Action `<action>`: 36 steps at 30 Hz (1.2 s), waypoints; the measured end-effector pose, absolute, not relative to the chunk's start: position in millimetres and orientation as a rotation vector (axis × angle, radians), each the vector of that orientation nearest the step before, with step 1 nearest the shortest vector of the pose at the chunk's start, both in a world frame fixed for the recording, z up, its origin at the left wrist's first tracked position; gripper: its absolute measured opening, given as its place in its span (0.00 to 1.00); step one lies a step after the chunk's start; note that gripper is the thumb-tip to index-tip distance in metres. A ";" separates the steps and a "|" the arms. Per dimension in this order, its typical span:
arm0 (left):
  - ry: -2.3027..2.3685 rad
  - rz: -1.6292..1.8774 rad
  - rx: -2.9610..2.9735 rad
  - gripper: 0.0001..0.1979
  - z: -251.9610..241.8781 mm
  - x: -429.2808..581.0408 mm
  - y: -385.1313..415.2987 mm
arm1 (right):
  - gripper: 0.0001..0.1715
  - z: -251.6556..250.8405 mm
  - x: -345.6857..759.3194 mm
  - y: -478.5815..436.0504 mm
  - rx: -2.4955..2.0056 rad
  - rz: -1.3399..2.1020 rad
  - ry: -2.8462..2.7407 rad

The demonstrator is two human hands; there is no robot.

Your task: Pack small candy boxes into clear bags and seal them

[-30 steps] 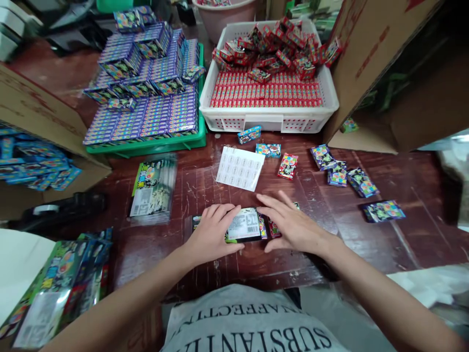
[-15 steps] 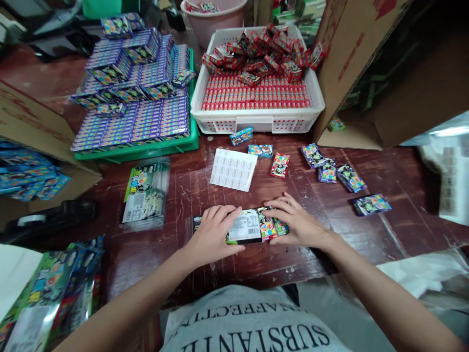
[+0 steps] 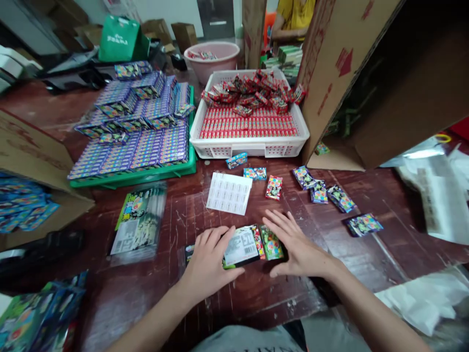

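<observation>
A printed plastic packet point(image 3: 240, 249) with a white barcode label lies flat before me. My left hand point(image 3: 208, 261) rests across it, fingers over the top and thumb along its near edge. The end of a red small box point(image 3: 259, 242) shows at the packet's right end. Just right of it, a green small box point(image 3: 271, 244) lies flat with a narrow gap between. My right hand point(image 3: 302, 249) is spread around the green box, fingertips over its far corner and thumb apart from its near edge.
A sticker sheet point(image 3: 229, 193) and several small boxes point(image 3: 340, 198) lie ahead. Behind stand a green tray point(image 3: 146, 177) of purple boxes and a white basket point(image 3: 252, 149) of red boxes. Flat packets point(image 3: 137, 220) lie left; a cardboard carton point(image 3: 330, 83) stands right. A person point(image 3: 293, 19) sits behind.
The view has tilted up. The red box lies further inside the packet, and the green box now sits apart from it. My right hand has opened wider.
</observation>
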State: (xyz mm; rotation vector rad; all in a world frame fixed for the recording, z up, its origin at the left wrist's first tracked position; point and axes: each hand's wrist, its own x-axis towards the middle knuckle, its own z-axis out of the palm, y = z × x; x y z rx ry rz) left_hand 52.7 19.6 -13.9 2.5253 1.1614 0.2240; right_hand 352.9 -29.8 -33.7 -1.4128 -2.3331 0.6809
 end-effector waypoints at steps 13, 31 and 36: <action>1.109 0.152 2.473 0.45 -13.6 47.8 29.4 | 0.45 -28.3 362.2 16.7 -1.203 0.865 -2.312; 1.434 0.392 2.436 0.46 -4.4 71.5 4.2 | 0.48 -6.6 352.5 25.4 -1.086 0.948 -2.318; 1.597 0.577 1.926 0.54 -2.3 77.5 4.1 | 0.43 -17.1 316.0 12.3 -1.202 1.258 -1.648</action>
